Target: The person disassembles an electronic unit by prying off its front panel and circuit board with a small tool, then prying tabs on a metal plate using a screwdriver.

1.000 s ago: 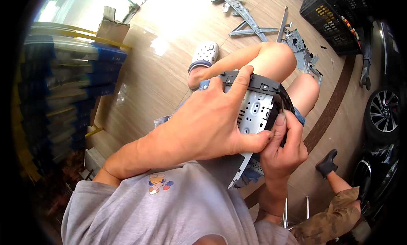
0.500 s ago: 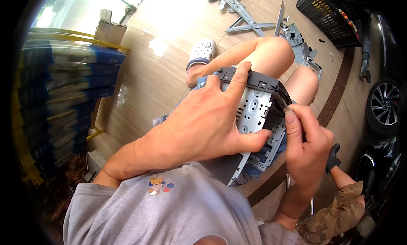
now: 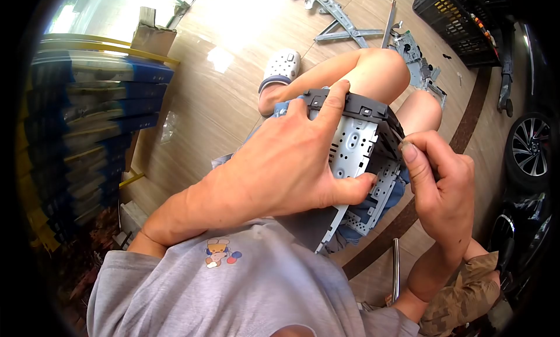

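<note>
Metal housing [image 3: 353, 141], open-sided and punched with holes and slots, sits right of centre in the picture, over the blue shorts [image 3: 379, 204] on the person's lap. Along its upper end runs a dark plastic strip [image 3: 367, 108] that bends down on the right. The left hand [image 3: 280, 162] reaches across from the left with its back to the camera and grips the housing: its fingers spread up onto the plastic strip, while the thumb lies across the lower part of the metal. The right hand [image 3: 440, 182] is at the right end of the strip, thumb and forefinger pinched together; whether something thin is caught between them, I cannot tell. At the bottom is a grey shirt [image 3: 233, 284] with a small printed figure, and above centre a foot in a white clog [image 3: 284, 64] is on the tiled floor [image 3: 204, 104]. Near the top of the picture lie a crossed metal bracket [image 3: 344, 25], a narrow metal bar [image 3: 389, 23] and flat metal parts [image 3: 415, 60]. A black crate [image 3: 455, 22] is at upper right, a car wheel [image 3: 529, 144] at the right edge. Stacked blue-ended packages [image 3: 99, 109] fill the left side, beside a cardboard box [image 3: 153, 39]. Another person's camouflage shorts [image 3: 464, 296] show at lower right, near an upright shiny tube [image 3: 396, 267].
</note>
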Demonstrator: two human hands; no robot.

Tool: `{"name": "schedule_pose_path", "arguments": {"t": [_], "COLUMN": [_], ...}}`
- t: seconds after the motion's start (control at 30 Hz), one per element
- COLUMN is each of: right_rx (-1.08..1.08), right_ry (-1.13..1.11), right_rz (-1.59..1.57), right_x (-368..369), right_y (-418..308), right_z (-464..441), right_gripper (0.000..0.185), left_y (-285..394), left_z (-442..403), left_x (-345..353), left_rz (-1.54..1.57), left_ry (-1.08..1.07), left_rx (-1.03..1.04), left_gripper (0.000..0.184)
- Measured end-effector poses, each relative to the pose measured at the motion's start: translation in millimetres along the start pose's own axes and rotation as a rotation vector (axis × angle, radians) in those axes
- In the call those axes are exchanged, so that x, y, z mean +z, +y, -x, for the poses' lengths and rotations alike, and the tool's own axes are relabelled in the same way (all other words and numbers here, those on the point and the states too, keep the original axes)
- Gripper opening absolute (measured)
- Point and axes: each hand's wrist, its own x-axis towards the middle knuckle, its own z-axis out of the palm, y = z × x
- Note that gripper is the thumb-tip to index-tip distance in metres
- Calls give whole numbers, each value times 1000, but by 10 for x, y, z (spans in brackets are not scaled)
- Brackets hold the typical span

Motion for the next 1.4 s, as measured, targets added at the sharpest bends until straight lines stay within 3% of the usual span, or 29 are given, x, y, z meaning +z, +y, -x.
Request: {"name": "schedule_pose_path", "arguments": {"t": [0.13, 0.73, 1.17, 1.4], "right_rx": [51, 198, 224, -95], "right_ry": [-88, -176, -458, -369], "right_rz": [-48, -186, -189, 116], "right_x": [-99, -157, -422, -246], "right_y": [-16, 50, 58, -5], "right_z": [-50, -23, -298, -377], "right_gripper": [8, 12, 24, 20], "left_y": [-10, 11, 46, 20], "left_z": [7, 51, 72, 90], "left_x": [10, 64, 66, 54], "left_rz": [14, -14, -5, -27], "left_ry": [-3, 19, 13, -17], "left_rx": [-5, 10, -8, -8], "left_gripper": [117, 116, 115, 119]}}
